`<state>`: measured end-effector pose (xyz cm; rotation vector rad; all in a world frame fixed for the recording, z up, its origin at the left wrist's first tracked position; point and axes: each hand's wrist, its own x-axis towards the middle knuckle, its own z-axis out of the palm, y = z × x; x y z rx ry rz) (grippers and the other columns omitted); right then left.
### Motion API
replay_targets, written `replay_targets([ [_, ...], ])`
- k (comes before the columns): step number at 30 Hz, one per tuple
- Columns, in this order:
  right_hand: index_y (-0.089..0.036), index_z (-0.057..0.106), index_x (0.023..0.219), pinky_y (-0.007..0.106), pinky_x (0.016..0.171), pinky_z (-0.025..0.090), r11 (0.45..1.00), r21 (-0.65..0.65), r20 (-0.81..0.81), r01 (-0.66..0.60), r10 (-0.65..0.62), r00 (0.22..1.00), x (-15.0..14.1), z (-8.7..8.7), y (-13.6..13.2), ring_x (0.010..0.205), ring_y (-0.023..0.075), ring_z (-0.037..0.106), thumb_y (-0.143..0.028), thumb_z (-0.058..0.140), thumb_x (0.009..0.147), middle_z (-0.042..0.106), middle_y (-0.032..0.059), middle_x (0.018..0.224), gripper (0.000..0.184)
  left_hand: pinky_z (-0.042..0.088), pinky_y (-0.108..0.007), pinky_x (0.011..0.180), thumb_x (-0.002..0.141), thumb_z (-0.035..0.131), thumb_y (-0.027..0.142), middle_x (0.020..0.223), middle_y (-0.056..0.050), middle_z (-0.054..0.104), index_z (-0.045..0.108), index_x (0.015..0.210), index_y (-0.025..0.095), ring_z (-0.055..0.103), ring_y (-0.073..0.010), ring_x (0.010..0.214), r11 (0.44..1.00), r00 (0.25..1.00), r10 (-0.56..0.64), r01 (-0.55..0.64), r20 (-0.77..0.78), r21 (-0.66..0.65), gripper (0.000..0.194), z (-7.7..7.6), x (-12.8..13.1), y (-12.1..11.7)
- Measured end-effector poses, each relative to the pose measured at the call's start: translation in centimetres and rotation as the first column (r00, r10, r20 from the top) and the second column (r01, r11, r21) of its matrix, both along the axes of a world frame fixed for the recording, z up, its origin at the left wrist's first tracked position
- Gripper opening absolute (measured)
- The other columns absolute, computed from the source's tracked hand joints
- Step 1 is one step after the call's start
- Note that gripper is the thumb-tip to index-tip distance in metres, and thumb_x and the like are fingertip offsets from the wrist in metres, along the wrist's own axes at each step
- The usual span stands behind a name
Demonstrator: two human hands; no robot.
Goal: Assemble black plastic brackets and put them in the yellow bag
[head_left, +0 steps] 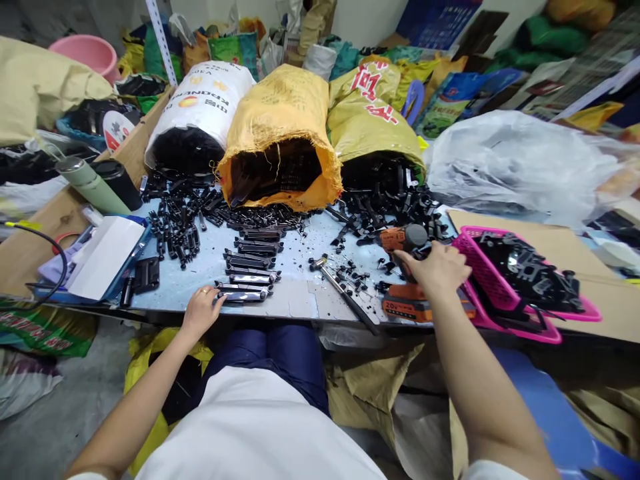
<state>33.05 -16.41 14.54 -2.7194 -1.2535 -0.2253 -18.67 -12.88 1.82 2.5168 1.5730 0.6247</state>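
Observation:
My right hand (pixel 437 270) is wrapped round the handle of an orange and black cordless drill (pixel 406 240) that lies on the light blue table (pixel 295 293). Its battery base (pixel 413 308) sits at the table's front edge. My left hand (pixel 203 310) rests on the front edge, fingers curled on the nearest of a row of long black plastic parts (pixel 245 295). More of these parts (pixel 253 257) are stacked in a column behind it. A metal rod (pixel 345 293) lies between my hands among small black screws.
Three open sacks of black parts lie at the back: white (pixel 200 113), yellow (pixel 280 133), yellow-green (pixel 370 120). Loose black pieces (pixel 180 220) are scattered at the left. A pink basket (pixel 520 287) of black parts stands at the right. A green bottle (pixel 90 183) and papers lie at the left.

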Motion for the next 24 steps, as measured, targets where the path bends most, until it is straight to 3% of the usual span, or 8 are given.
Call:
replay_targets([
  [3, -0.012, 0.051, 0.122, 0.045, 0.090, 0.037, 0.946, 0.174, 0.122, -0.274, 0.256, 0.959, -6.6, -0.3, 3.1, 0.111, 0.0331, 0.046, -0.045, 0.039, 0.089, 0.053, 0.0232, 0.118, 0.048, 0.047, -0.035, 0.081, 0.091, 0.042, 0.036, 0.090, -0.011, 0.062, 0.061, 0.092, 0.015, 0.058, -0.0230, 0.087, 1.000, 0.998, -0.009, 0.011, 0.059, -0.026, 0.028, -0.1, 0.0, 0.0],
  [7, -0.013, 0.049, 0.124, 0.033, 0.098, 0.033, 0.596, -0.028, -0.135, -0.802, 0.793, 0.594, -18.6, -3.1, 11.4, 0.117, 0.0252, 0.043, -0.024, 0.036, 0.090, 0.051, 0.0155, 0.125, 0.038, 0.046, -0.041, 0.085, 0.089, 0.044, 0.035, 0.097, -0.012, 0.062, 0.061, 0.097, 0.016, 0.057, -0.0262, 0.095, 0.994, 0.989, 0.098, -0.092, 0.112, -0.050, 0.026, 1.4, 1.1, -0.9],
  [9, -0.012, 0.051, 0.122, 0.031, 0.096, 0.034, 0.471, -0.146, -0.234, -0.870, 0.838, 0.493, -23.2, -4.5, 15.3, 0.114, 0.0244, 0.046, -0.015, 0.042, 0.085, 0.054, 0.0156, 0.122, 0.038, 0.044, -0.043, 0.089, 0.088, 0.046, 0.036, 0.103, -0.012, 0.061, 0.060, 0.102, 0.018, 0.055, -0.0275, 0.101, 0.984, 0.964, 0.170, -0.154, 0.206, -0.091, 0.027, 2.2, 1.8, -2.2],
  [12, -0.011, 0.058, 0.111, 0.027, 0.089, 0.038, 0.383, -0.217, -0.300, -0.898, 0.849, 0.435, -26.1, -5.3, 19.4, 0.105, 0.0231, 0.052, -0.011, 0.056, 0.073, 0.060, 0.0145, 0.111, 0.037, 0.046, -0.038, 0.086, 0.087, 0.047, 0.042, 0.098, -0.009, 0.063, 0.061, 0.098, 0.021, 0.058, -0.0234, 0.094, 0.929, 0.870, 0.275, -0.131, 0.409, -0.346, 0.027, 2.3, 2.8, -4.8],
  [16, -0.013, 0.063, 0.101, 0.022, 0.080, 0.040, 0.287, -0.258, -0.379, -0.923, 0.848, 0.370, -25.1, -4.7, 22.4, 0.091, 0.0176, 0.057, -0.017, 0.060, 0.070, 0.065, 0.0070, 0.099, 0.031, 0.048, -0.028, 0.067, 0.081, 0.053, 0.052, 0.084, -0.005, 0.063, 0.061, 0.089, 0.019, 0.061, -0.0165, 0.074, 0.604, 0.618, 0.568, 0.136, 0.544, -0.785, 0.034, 1.4, 3.7, -7.8],
  [19, -0.015, 0.058, 0.114, 0.023, 0.082, 0.040, 0.304, -0.266, -0.422, -0.915, 0.816, 0.394, -24.4, -4.8, 23.5, 0.098, 0.0183, 0.055, -0.022, 0.066, 0.066, 0.061, 0.0077, 0.111, 0.049, 0.046, -0.024, 0.062, 0.074, 0.060, 0.055, 0.080, -0.003, 0.060, 0.058, 0.090, 0.017, 0.061, -0.0138, 0.070, 0.329, 0.459, 0.766, 0.322, 0.451, -0.888, 0.041, 1.4, 4.4, -8.7],
  [21, -0.015, 0.050, 0.124, 0.025, 0.087, 0.040, 0.351, -0.278, -0.443, -0.894, 0.779, 0.443, -24.5, -5.7, 23.5, 0.106, 0.0217, 0.052, -0.023, 0.071, 0.060, 0.055, 0.0118, 0.122, 0.068, 0.046, -0.024, 0.062, 0.071, 0.064, 0.054, 0.079, -0.002, 0.060, 0.055, 0.092, 0.017, 0.061, -0.0130, 0.069, 0.231, 0.397, 0.827, 0.407, 0.399, -0.884, 0.043, 1.6, 4.9, -8.8],
  [24, -0.013, 0.038, 0.134, 0.028, 0.091, 0.040, 0.383, -0.286, -0.455, -0.879, 0.753, 0.476, -24.7, -7.1, 22.5, 0.111, 0.0232, 0.050, -0.023, 0.068, 0.065, 0.051, 0.0154, 0.127, 0.076, 0.047, -0.025, 0.062, 0.069, 0.067, 0.051, 0.077, -0.002, 0.059, 0.052, 0.092, 0.017, 0.061, -0.0135, 0.068, 0.190, 0.314, 0.875, 0.479, 0.369, -0.857, 0.044, 1.7, 5.3, -8.7],
])
